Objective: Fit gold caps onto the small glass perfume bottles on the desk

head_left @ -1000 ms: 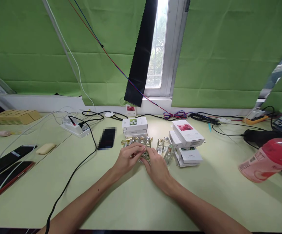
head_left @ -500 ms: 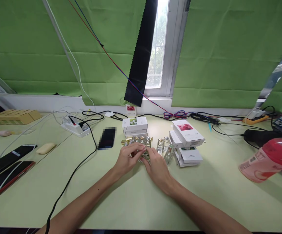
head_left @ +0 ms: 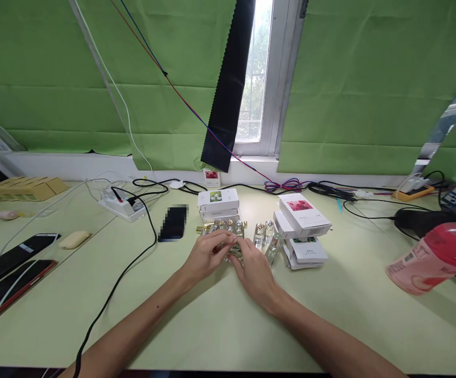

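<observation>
You are holding both hands curled with fingertips close together, left hand (head_left: 206, 257) and right hand (head_left: 254, 266) flanking some clear glass (head_left: 235, 251). Whether either is pinching it, I cannot tell; its long axis is hiding under your fingers. A row of bottles (head_left: 230, 227) is standing just beyond your fingertips. Three more bottles are sitting nearer your right hand, the closest bottle (head_left: 273, 250) pointing its cap away and rightward. On the pink bottle (head_left: 412, 265) at far right, "水" is showing; print on the white boxes (head_left: 306, 216) is running too small to read.
</observation>
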The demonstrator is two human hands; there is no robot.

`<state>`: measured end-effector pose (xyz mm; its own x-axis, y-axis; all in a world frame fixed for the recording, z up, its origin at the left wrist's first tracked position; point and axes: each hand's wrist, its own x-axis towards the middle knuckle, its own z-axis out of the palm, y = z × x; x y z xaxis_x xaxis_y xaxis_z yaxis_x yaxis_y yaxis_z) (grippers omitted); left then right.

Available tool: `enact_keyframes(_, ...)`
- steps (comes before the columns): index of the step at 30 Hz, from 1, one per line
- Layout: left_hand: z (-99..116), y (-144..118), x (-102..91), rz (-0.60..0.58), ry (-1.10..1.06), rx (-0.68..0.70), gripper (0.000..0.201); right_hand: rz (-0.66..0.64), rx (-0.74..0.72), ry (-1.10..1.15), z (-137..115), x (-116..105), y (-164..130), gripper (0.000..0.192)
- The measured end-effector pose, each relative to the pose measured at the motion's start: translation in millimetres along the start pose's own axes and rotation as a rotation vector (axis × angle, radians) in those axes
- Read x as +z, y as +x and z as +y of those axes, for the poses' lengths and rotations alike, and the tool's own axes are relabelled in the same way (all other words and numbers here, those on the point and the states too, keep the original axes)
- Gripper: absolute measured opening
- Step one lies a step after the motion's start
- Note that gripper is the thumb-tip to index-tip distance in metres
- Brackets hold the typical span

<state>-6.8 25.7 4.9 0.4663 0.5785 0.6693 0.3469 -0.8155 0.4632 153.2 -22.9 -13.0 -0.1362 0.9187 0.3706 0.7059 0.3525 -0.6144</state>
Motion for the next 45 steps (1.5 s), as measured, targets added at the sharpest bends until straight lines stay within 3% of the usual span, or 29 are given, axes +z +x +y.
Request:
enact_keyframes(6,3,2,1.1,-0.005,-0.026,-0.077,0.018,0.0,-0.005,0.012,2,2,0,0.029)
enact_keyframes(13,1,-2,5.8,0.047,0.027,-0.017,0.016,-0.012,-0.001,0.003,2,2,-1,0.031)
enact_keyframes(23,6,0,-0.7,-0.072,0.051,-0.091,0.019,-0.017,-0.003,0.025,2,1,0,0.032)
enact_keyframes(30,5,-1,3.9,-0.002,-0.009,-0.115,0.016,-0.015,-0.005,0.019,4,3,0,0.029)
enact_keyframes(39,1,-4,4.2,-0.025,0.037,-0.071,0.017,-0.016,-0.008,0.021,4,2,0,0.03)
enact_keyframes(45,3,-6,9.3,0.067,0.058,-0.001,0.01,-0.008,-0.021,0.019,5,3,0,0.029)
